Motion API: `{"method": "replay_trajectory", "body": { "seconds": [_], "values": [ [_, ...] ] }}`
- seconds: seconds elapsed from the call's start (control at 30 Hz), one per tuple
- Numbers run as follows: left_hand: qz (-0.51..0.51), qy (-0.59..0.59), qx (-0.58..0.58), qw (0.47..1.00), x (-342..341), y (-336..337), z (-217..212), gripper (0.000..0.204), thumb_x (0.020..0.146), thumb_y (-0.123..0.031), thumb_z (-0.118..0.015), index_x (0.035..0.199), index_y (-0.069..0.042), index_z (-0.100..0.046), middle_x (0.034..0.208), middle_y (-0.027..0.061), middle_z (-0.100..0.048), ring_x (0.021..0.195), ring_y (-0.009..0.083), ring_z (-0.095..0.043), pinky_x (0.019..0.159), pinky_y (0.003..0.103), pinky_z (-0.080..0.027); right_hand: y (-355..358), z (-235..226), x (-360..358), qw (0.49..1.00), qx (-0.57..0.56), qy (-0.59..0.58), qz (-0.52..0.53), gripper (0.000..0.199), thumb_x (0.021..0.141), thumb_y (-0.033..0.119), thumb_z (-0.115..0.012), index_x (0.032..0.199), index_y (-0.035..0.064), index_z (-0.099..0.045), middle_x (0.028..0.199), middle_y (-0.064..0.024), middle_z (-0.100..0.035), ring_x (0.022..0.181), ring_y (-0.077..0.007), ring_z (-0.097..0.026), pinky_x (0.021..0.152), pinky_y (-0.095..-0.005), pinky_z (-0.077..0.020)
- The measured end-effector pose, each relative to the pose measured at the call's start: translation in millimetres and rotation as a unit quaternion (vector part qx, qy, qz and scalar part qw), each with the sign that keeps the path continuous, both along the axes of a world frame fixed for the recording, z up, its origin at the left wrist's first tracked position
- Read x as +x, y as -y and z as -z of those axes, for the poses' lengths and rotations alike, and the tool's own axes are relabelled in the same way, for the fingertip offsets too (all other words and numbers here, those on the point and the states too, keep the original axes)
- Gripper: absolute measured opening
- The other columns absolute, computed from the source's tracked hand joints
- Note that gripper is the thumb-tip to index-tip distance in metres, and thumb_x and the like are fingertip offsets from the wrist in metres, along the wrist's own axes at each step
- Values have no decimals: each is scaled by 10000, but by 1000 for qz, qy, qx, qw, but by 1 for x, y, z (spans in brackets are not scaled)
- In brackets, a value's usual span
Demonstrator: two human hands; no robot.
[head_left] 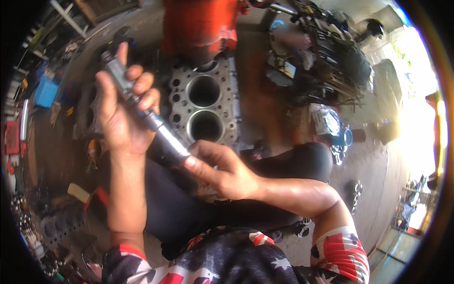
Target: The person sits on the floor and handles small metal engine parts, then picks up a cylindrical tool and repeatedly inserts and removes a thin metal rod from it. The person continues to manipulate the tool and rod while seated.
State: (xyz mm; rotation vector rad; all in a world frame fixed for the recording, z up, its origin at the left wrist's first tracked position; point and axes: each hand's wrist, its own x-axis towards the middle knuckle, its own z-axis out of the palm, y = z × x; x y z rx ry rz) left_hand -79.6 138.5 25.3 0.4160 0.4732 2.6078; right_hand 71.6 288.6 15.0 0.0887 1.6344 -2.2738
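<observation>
A long metal tool (pixel 166 138) slants across my body, with a dark squared head at its upper-left end and a shiny round shank at the lower right. It looks like a honing head, though blur hides the details. My left hand (pixel 126 116) cradles the squared end, palm up, with its thumb on one side and curled fingers on the other. Around the lower end of the shank, my right hand (pixel 222 173) is closed, thumb on top. Just beyond lies a grey engine block (pixel 229 102); two of its round cylinder bores are plainly visible.
A red machine housing (pixel 198 31) stands over the block's far end. Metal parts and rods (pixel 331 61) are heaped at the far right, near a blue cup-like object (pixel 346 137). At left are a blue box (pixel 46 91) and a red case (pixel 12 137).
</observation>
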Motion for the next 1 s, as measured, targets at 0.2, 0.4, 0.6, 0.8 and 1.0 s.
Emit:
{"method": "replay_trajectory", "body": {
  "seconds": [0.2,0.4,0.6,0.8,1.0],
  "values": [
    [0,30,-2,1000,-6,3,9,544,995,-489,-533,1411,-149,-445,959,68,-606,798,178,-590,601,299,-501,4,3,0,999,24,5,-23,323,1055,326,-510,1022,13,-583,735,-2,-536,651,-80,-488,597,-245,-399],
    [-11,9,-16,1000,-5,3,7,591,997,-520,-510,1431,-130,-416,935,74,-607,780,169,-601,582,279,-502,6,8,1,999,28,-8,-37,330,1061,325,-494,1046,3,-569,742,-13,-532,631,-84,-475,594,-241,-390],
    [-7,7,-15,1000,-4,4,7,600,999,-522,-506,1440,-128,-407,941,73,-603,772,166,-587,579,278,-500,7,8,0,999,25,-2,-38,327,1059,320,-501,1059,0,-566,731,-16,-531,628,-84,-474,593,-242,-391],
    [-3,-3,-14,1000,-2,4,6,615,1036,-466,-463,1496,-67,-378,965,45,-496,804,144,-487,616,264,-497,6,6,1,998,36,-2,-43,366,1053,357,-508,1075,-2,-576,714,-14,-533,626,-74,-473,586,-238,-385],
    [14,13,2,1000,-4,2,8,636,1004,-525,-487,1479,-120,-367,935,61,-579,793,173,-561,580,286,-495,4,2,3,998,45,31,-37,279,1035,293,-573,1040,16,-602,716,52,-502,644,-27,-427,557,-226,-365]
  ]
}}
